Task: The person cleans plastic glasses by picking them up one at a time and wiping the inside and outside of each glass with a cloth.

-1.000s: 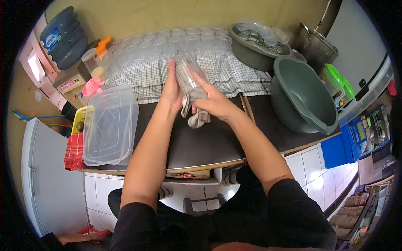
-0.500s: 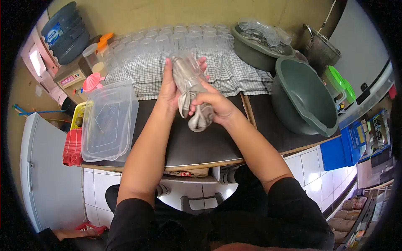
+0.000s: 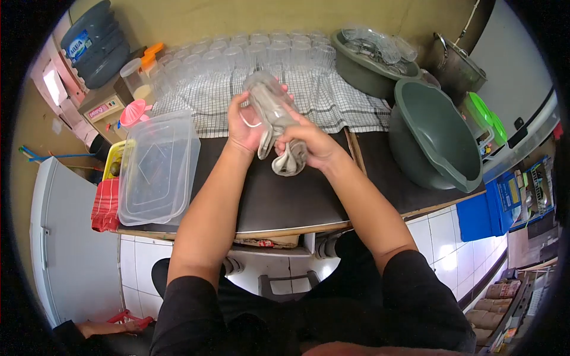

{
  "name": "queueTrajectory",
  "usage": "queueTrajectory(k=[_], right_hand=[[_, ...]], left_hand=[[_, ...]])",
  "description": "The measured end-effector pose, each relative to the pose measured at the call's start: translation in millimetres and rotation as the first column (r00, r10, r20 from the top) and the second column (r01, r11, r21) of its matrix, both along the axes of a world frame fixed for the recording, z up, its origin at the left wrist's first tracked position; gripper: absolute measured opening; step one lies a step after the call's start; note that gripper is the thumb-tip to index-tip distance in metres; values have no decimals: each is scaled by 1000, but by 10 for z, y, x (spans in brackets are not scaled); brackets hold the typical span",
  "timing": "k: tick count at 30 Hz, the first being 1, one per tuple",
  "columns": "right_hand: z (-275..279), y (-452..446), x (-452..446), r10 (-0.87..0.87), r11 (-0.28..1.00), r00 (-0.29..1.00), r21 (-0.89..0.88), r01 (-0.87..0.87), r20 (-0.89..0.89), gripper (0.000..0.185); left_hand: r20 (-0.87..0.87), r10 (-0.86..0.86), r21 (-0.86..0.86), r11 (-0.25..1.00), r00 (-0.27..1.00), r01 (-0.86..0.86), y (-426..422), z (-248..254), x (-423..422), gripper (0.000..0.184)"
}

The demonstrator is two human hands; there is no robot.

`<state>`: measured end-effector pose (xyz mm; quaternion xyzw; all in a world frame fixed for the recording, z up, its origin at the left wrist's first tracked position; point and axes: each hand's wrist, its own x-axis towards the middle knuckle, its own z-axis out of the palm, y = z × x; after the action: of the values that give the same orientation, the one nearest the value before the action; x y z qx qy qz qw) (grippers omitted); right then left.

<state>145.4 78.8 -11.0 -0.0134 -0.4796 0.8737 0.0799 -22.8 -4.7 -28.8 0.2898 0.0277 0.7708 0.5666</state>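
Note:
Over the dark tabletop, a clear drinking glass [image 3: 260, 89] is held tilted between my two hands. My left hand [image 3: 244, 126] is closed around the glass from the left side, with the thumb along it. A grey-white cloth [image 3: 290, 159] is bunched in my right hand [image 3: 309, 141], and part of it is pushed into the mouth of the glass. Some fingers of both hands are hidden behind the glass and cloth. Rows of upside-down clear glasses [image 3: 255, 54] stand on a checked cloth [image 3: 214, 101] just beyond my hands.
On the left lie a clear plastic box lid [image 3: 155, 172], a pink funnel [image 3: 135, 113] and a red cloth [image 3: 105, 204]. A green-grey basin [image 3: 439, 136] stands tilted at the right; behind it another basin [image 3: 362, 74] holds glasses. Another person's arm [image 3: 107, 328] shows at lower left.
The glass and cloth have turned slightly in my hands, and my right hand has shifted a little right and up. The left hand stays around the glass.

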Motion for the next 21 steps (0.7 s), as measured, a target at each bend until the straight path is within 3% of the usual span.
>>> queueTrajectory(k=[1,2,4,5,6,7,8,9,10,12,14,16,18,21], right_hand=[[-14,-14,-13,98,971,995,-216,-103,-35,100],[-16,-19,-12,95,970,995,-221,-100,-33,100],[90,-55,9,-37,999,997,-29,36,-60,93],[152,-70,5,-171,975,985,140,174,-36,81],[109,-32,-28,-172,974,984,140,176,-35,81],[36,25,-78,-336,721,924,582,376,-182,75],[-34,82,-120,-389,250,837,831,498,-385,70],[-55,106,-142,-365,24,798,852,522,-479,69],[-71,99,-144,-369,25,796,851,525,-480,69],[-95,93,-152,-351,98,863,903,419,-362,77],[-152,44,-146,-327,155,865,881,447,-382,78],[-162,-9,-161,-298,211,867,859,467,-399,79],[-142,-67,-205,-184,-79,768,788,611,-614,91],[-61,-88,-172,-218,-21,808,831,556,-547,81]], left_hand=[[22,-129,129,984,991,125,11,-29,13,76],[25,-131,125,984,991,127,31,-41,12,76],[-25,64,-93,993,998,-66,71,28,29,75],[-161,148,-262,947,976,-187,192,-125,-56,75],[-160,146,-263,947,976,-185,212,-131,-7,75],[-305,207,-334,891,929,-308,239,-122,99,76],[-450,246,-382,816,859,-433,265,-102,187,77],[-404,260,-435,789,877,-434,278,-58,241,87],[-408,256,-437,788,876,-434,231,35,328,87],[-248,188,-397,875,950,-276,120,162,490,89],[-297,261,-361,860,918,-361,159,133,487,88],[-469,296,-363,794,832,-487,178,100,405,85],[-442,364,-348,773,820,-530,169,102,287,77],[-347,502,-339,720,792,-605,124,132,159,71]])
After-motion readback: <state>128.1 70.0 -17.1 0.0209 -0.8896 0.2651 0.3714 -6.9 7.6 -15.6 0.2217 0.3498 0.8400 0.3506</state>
